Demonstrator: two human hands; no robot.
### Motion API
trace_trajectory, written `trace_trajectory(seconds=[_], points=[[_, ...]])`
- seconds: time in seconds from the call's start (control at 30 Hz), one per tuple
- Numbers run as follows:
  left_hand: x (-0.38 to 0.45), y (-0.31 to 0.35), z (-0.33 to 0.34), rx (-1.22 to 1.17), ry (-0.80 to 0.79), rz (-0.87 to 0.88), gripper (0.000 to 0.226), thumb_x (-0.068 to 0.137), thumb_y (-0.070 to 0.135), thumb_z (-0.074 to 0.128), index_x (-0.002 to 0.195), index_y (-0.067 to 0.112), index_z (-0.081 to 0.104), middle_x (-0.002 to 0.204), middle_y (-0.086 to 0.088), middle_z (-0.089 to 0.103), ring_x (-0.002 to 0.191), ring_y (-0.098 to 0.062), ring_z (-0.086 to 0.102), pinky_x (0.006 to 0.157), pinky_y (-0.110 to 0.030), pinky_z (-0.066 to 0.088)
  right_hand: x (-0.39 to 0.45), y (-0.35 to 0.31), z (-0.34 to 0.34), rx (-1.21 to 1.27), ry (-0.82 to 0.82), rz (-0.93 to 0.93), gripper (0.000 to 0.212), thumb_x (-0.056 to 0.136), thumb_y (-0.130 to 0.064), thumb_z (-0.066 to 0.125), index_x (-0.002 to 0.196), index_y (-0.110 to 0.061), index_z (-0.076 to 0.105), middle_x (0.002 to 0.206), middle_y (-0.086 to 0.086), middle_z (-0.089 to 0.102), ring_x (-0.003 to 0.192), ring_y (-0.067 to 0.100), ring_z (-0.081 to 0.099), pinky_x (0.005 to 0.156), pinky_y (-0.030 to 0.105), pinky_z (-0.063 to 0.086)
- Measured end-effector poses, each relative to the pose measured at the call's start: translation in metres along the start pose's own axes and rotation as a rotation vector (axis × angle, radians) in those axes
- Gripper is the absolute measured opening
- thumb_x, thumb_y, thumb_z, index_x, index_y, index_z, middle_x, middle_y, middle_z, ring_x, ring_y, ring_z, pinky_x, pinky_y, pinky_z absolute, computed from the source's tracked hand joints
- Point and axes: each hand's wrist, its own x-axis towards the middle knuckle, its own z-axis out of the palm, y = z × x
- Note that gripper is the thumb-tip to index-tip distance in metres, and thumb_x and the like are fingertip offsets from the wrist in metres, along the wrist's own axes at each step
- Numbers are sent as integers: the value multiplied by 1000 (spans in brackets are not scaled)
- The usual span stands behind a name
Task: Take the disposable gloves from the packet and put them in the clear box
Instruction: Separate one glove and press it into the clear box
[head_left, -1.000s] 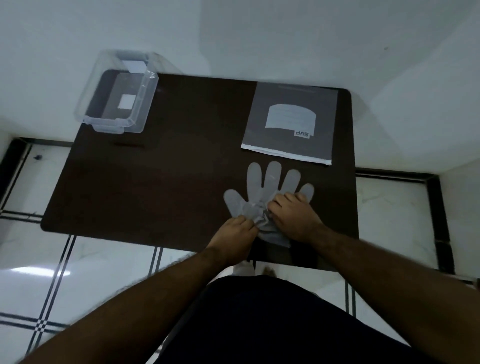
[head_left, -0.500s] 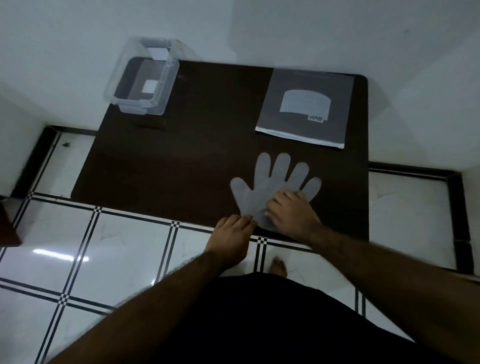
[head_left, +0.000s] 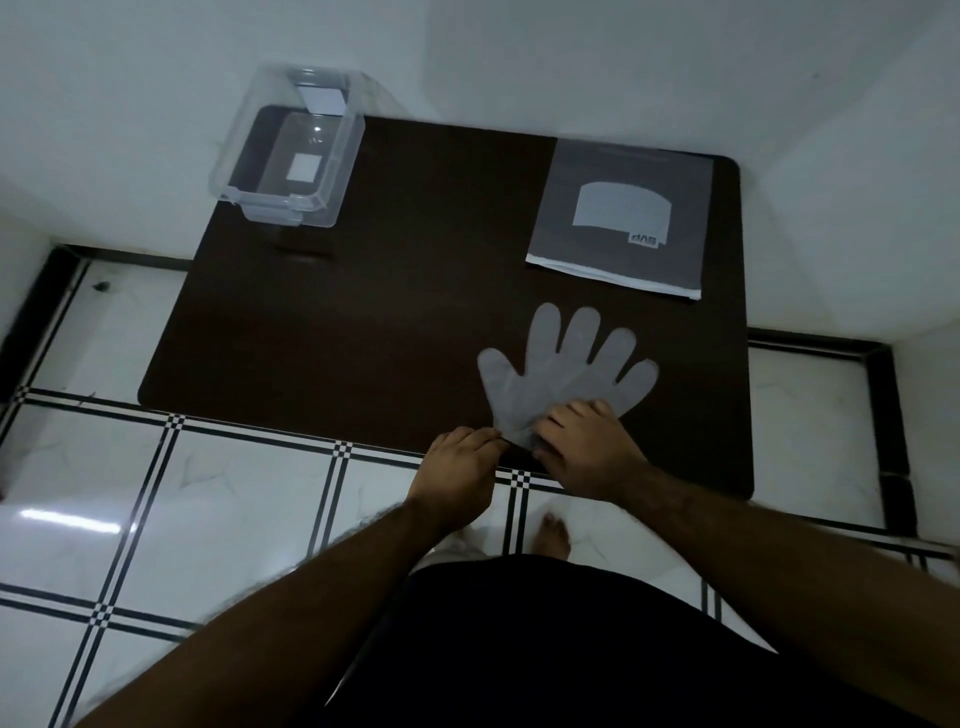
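Observation:
A pale, translucent disposable glove (head_left: 561, 371) lies flat on the dark table (head_left: 363, 322), fingers spread and pointing away from me. My left hand (head_left: 460, 465) pinches the glove's cuff at its left corner. My right hand (head_left: 587, 447) rests on the cuff's right side, fingers curled over it. The grey glove packet (head_left: 623, 213) lies flat at the table's far right, just beyond the glove. The clear box (head_left: 291, 150) stands open at the far left corner; I see no gloves in it.
White walls close in behind and to the right of the table. White floor tiles with black lines (head_left: 208, 493) lie to the left and below. My foot (head_left: 553, 538) shows under the near table edge.
The crumpled cuff has been smoothed out and the glove now lies flatter. The view has shifted, so the table sits higher and further right in the frame.

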Motion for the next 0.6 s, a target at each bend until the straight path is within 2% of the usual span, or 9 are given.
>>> trace_trajectory(seconds=[0.17,0.27,0.33,0.47,0.6], points=[[-5,-6,-3,-280,151,-214,30,101,9,61,128,13,74,122,-4,75,108,-20,67,94,-31,53,21,-24,-8,96,55,76,35,98,-58,52,99,-24,64,101,-3,62,96,19,57,87,41,46],[-5,-7,-5,-421,210,-400,26,102,10,62,123,14,77,115,-1,76,99,-9,66,82,-8,44,37,-40,-7,128,20,147,34,97,-59,55,96,-25,61,96,-6,59,93,18,56,83,39,45],[-4,-9,-4,-475,218,-485,25,102,11,62,121,16,78,111,2,76,91,-4,64,73,-1,42,43,-48,-4,131,-3,194,34,98,-58,56,101,-25,63,98,-5,58,94,18,55,82,39,43],[-3,-12,-3,-539,226,-548,22,103,14,62,118,19,78,102,6,76,81,2,65,67,-3,46,49,-53,0,110,22,250,25,102,-44,54,108,-23,65,106,0,66,97,22,60,85,41,45],[1,-12,-2,-604,202,-585,21,103,16,64,119,18,77,101,7,76,88,-3,69,77,-21,58,48,-50,2,139,17,258,22,104,-36,53,113,-23,67,107,-1,67,98,21,61,88,42,50]])
